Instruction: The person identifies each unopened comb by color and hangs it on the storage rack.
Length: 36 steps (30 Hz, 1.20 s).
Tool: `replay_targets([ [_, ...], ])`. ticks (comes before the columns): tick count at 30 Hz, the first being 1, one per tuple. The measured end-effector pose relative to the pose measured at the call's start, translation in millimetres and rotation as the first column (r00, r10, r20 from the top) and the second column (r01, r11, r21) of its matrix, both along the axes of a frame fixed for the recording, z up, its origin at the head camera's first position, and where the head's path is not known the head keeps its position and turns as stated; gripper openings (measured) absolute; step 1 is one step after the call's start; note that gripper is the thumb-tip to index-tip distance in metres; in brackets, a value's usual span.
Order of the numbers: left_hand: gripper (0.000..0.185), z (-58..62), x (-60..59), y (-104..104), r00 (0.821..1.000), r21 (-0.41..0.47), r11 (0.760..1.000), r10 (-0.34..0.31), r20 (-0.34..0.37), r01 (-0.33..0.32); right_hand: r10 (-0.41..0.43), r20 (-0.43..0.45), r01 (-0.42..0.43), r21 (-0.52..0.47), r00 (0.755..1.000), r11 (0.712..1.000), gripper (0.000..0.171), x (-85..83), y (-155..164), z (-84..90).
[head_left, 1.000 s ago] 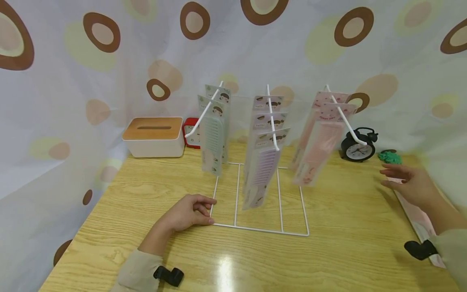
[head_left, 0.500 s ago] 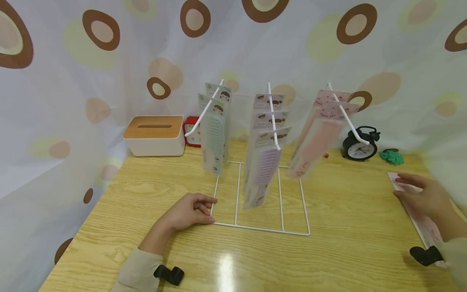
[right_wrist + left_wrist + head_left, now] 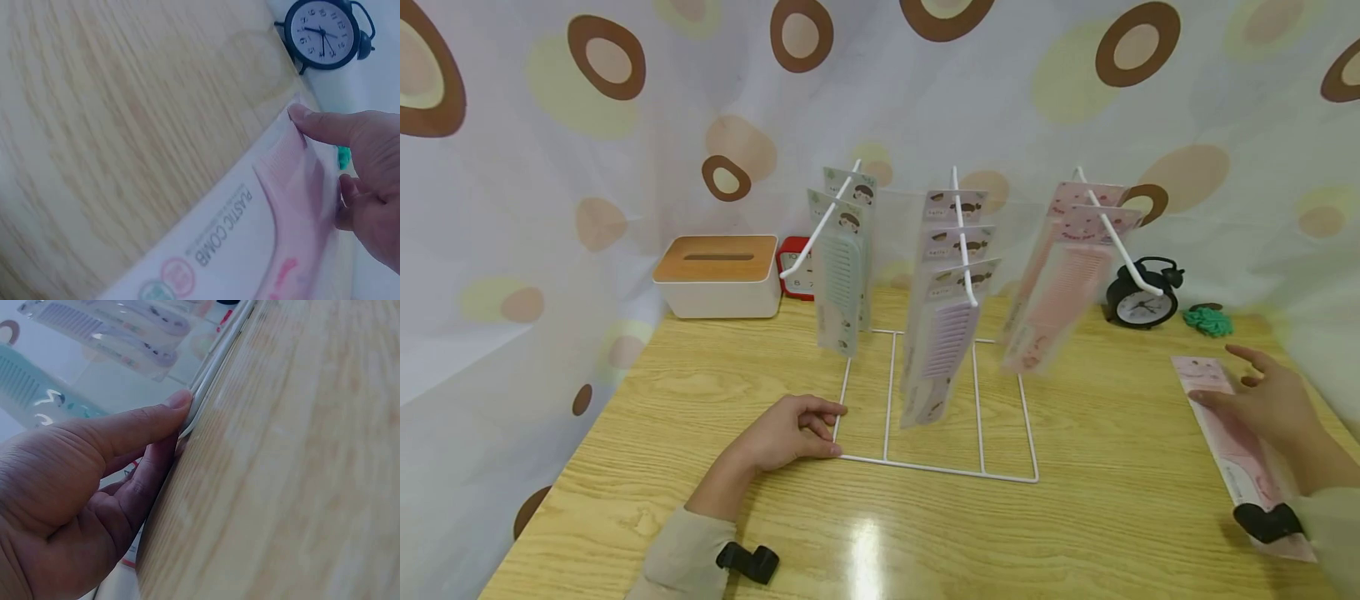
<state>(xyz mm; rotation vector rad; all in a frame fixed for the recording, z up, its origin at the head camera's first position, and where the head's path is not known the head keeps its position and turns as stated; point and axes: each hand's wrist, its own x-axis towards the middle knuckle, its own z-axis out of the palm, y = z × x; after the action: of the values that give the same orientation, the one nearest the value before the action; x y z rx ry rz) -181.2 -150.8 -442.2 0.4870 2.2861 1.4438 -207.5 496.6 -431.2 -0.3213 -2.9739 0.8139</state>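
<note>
Pinching the white wire rack [image 3: 936, 467] at its near corner, the left hand [image 3: 786, 433] is steadying it.

Right hand [image 3: 1270, 404], fingers spread, is pressing the pink comb packet [image 3: 1232, 433] lying flat at the table's right; sliding it edgeward should ease lifting.

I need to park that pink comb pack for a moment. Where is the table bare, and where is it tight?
Bare wood lies between the rack's base and the pink comb pack under the right hand, along the near edge, and left of the left hand before the tissue box. Under the hanging combs and by the black clock it is crowded.
</note>
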Motion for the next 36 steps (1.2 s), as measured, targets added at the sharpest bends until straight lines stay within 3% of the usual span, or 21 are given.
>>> replay_targets([
  [9,0.056,-0.3,2.1,-0.5,1.0,0.011,1.0,0.007,0.03,-0.008,0.033,-0.011,-0.034,-0.107,0.999,0.994,0.078,1.8,-25.8,3.9],
  [18,0.056,-2.0,3.1,-1.3,0.999,0.039,0.999,0.01,0.031,-0.011,0.073,-0.087,-0.09,-0.215,0.994,0.972,0.064,9.2,-71.3,42.5],
  [22,0.056,-1.9,3.5,-1.4,1.0,0.028,1.0,0.007,0.027,-0.008,0.118,-0.134,-0.153,-0.295,0.984,0.943,0.065,19.8,-93.6,58.7],
  [23,0.056,-1.6,3.6,-1.4,1.0,0.025,1.0,0.008,0.025,-0.008,0.133,-0.164,-0.184,-0.353,0.978,0.917,0.065,22.7,-98.7,62.2],
  [25,0.056,-0.6,3.9,-1.3,1.0,0.021,1.0,0.01,0.021,-0.01,0.157,-0.243,-0.26,-0.48,0.957,0.838,0.066,28.3,-110.6,69.7],
  [27,0.056,0.2,3.9,-1.2,1.0,0.021,1.0,0.009,0.022,-0.01,0.173,-0.372,-0.381,-0.611,0.912,0.694,0.069,34.0,-123.6,78.3],
  [28,0.056,0.4,3.9,-1.1,1.0,0.021,1.0,0.008,0.022,-0.008,0.173,-0.438,-0.447,-0.662,0.882,0.601,0.071,37.4,-130.1,83.4],
  [30,0.056,0.5,3.5,-1.1,1.0,0.026,1.0,0.004,0.023,-0.005,0.164,-0.584,-0.591,-0.685,0.795,0.426,0.072,43.7,-142.4,93.3],
  [32,0.056,0.3,3.0,-1.1,1.0,0.032,1.0,0.001,0.024,-0.002,0.149,-0.721,-0.728,-0.625,0.676,0.282,0.07,50.4,-154.6,103.6],
  [34,0.056,0.0,2.7,-1.2,1.0,0.034,0.999,-0.002,0.024,0.001,0.116,-0.819,-0.819,-0.533,0.563,0.211,0.066,59.1,-168.9,115.0],
  [36,0.056,0.1,2.6,-1.1,1.0,0.036,0.999,-0.005,0.025,0.004,0.09,-0.887,-0.883,-0.433,0.453,0.18,0.063,66.9,-184.5,125.8],
])
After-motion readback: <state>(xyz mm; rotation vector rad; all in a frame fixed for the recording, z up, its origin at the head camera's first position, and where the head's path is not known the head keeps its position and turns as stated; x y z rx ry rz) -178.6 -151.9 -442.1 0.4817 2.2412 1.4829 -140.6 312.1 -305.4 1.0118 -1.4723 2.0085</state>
